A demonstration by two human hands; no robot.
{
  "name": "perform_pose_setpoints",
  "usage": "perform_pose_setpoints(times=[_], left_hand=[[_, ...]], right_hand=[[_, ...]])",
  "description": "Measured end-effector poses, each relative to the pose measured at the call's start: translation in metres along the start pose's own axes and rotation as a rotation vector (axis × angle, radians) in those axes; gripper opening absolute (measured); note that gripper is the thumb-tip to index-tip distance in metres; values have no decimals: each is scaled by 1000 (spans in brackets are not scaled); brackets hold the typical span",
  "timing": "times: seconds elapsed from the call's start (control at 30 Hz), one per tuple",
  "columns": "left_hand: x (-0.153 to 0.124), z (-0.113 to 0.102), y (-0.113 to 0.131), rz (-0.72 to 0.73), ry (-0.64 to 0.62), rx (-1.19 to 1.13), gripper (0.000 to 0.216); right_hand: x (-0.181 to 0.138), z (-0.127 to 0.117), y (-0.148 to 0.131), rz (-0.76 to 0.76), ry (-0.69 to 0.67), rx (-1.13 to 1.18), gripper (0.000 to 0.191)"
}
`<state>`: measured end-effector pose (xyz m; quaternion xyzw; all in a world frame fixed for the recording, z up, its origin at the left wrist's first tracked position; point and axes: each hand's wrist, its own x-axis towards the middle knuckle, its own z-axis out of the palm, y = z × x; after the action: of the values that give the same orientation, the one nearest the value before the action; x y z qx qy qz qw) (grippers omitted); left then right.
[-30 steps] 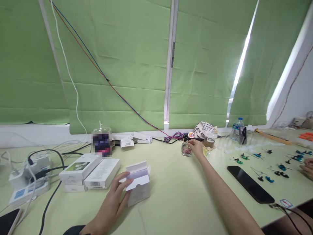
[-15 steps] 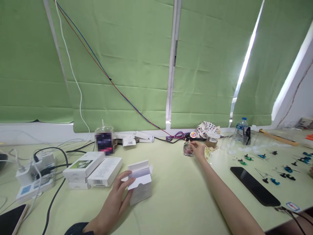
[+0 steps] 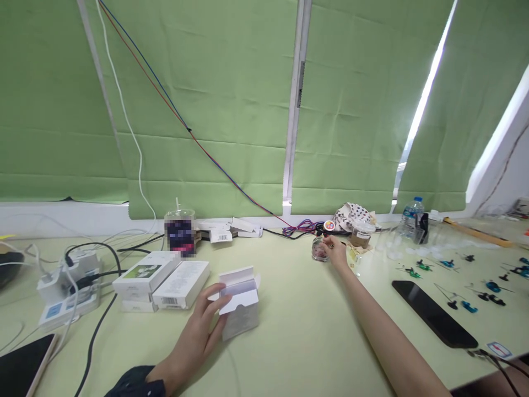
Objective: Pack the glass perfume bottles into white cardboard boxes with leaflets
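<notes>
My left hand [image 3: 206, 317] is closed around the left side of a small white carton [image 3: 241, 322], which stands on the table with its top flaps up. Farther back, the fingers of my right hand [image 3: 335, 251] are pinched together at the right rim of a small clear glass jar [image 3: 319, 252]. Something reddish shows inside the jar. What lies between those fingertips is too small to make out. A lidded plastic tub [image 3: 361, 236] of brown contents stands just beyond my right hand, with a yellowish wrapper [image 3: 354, 256] beside my wrist.
White boxes [image 3: 182, 285] are stacked at left, near a power strip [image 3: 70, 303] with tangled cables. A drink cup [image 3: 181, 234] stands behind them. On the right lie a black phone [image 3: 433, 313] and several small blue, green and black pieces [image 3: 469, 306]. A water bottle [image 3: 412, 216] stands farther back.
The whole view has shifted slightly, so things sit a little higher and farther right. Both hands keep their places at the carton and the jar.
</notes>
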<state>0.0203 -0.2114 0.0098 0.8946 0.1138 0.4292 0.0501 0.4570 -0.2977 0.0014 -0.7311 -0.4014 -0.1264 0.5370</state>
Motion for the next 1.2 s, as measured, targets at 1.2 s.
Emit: perform_pose_setpoints(times=[1.2], left_hand=[[-5,-2,6,51,-82,-181,51]], right_hand=[[-69,-20,-174,-223,-161,712,42]])
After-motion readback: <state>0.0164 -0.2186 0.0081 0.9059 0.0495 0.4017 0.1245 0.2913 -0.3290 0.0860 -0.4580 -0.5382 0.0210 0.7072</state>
